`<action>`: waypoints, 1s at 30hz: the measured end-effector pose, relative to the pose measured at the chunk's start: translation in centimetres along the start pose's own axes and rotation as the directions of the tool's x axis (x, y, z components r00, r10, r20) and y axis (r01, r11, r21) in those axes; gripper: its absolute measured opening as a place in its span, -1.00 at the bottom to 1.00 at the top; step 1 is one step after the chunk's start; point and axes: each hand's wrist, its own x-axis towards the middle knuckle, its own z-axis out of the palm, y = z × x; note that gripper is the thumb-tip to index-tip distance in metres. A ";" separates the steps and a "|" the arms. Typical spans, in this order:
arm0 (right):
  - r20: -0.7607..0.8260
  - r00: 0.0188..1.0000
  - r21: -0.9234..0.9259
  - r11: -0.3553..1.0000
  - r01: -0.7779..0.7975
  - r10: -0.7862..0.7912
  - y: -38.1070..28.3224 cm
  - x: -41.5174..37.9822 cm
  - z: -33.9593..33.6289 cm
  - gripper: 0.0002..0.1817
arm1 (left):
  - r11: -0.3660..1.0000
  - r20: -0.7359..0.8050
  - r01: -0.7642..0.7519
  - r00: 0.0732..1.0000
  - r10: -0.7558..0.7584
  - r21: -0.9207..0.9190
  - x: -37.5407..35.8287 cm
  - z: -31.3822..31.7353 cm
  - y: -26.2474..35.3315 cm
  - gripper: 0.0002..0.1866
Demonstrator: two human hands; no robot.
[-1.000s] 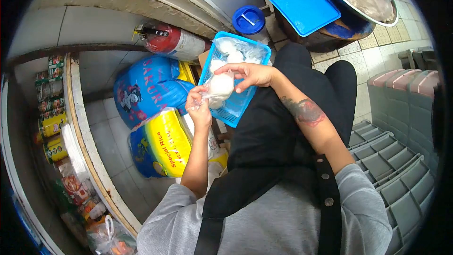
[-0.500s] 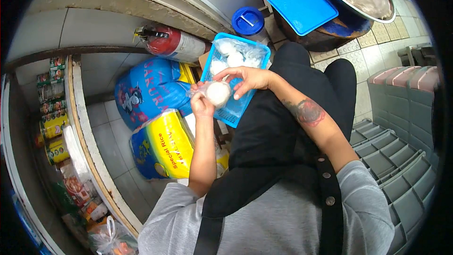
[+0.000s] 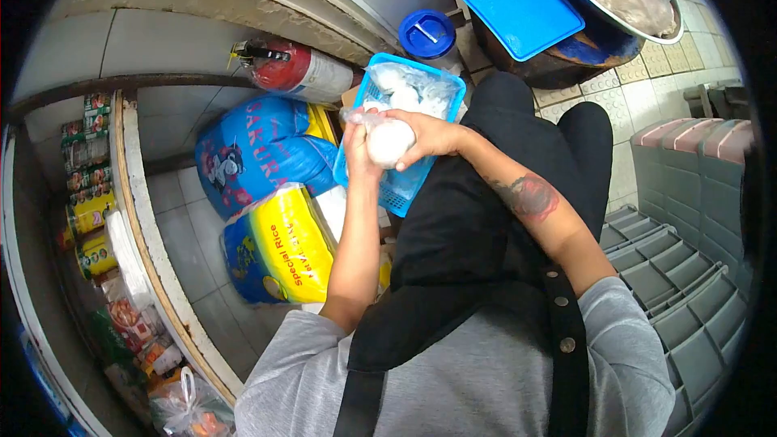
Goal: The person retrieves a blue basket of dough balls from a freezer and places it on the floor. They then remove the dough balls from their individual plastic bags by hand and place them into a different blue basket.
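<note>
A round white ball in a clear plastic bag (image 3: 391,144), perhaps a portion of rice, is held between my hands above a blue plastic basket (image 3: 341,171). My left hand (image 3: 358,148) is closed at the bag's gathered neck, on the ball's left side. The fingers and thumb of my right hand (image 3: 429,136) curve round the ball's right side. Several similar white bagged lumps (image 3: 405,97) lie in the far end of the basket, under loose clear plastic. My hands partly cover the basket's middle.
Left of the basket stand a blue rice sack (image 3: 259,154), a yellow rice bag (image 3: 295,247) and a red fire extinguisher (image 3: 299,69). Beyond are a blue-lidded tub (image 3: 427,34) and a blue lid (image 3: 506,4). Gray crates (image 3: 672,275) stand right; shelved cans (image 3: 89,210) are left.
My hands and the bagged ball have moved slightly right and up. My right hand has come from above the ball to wrap its right side; the bag's neck now points up and left.
</note>
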 end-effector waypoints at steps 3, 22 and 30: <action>-0.058 0.998 0.006 1.000 0.020 -0.020 0.1 0.0 0.0 0.11 | 0.975 -0.078 -0.047 0.995 0.065 0.215 0.9 -1.9 -1.4 -0.64; -0.201 0.822 -0.665 0.691 0.284 -0.532 -2.6 -0.9 0.9 -0.34 | 0.475 0.498 0.802 0.598 -0.628 -0.363 -2.0 -6.9 2.4 -0.35; 0.211 0.952 -0.838 0.460 0.293 -0.222 0.5 -0.4 2.9 -0.68 | 0.633 0.147 0.622 0.650 -0.746 0.461 -3.2 -8.8 4.3 -0.42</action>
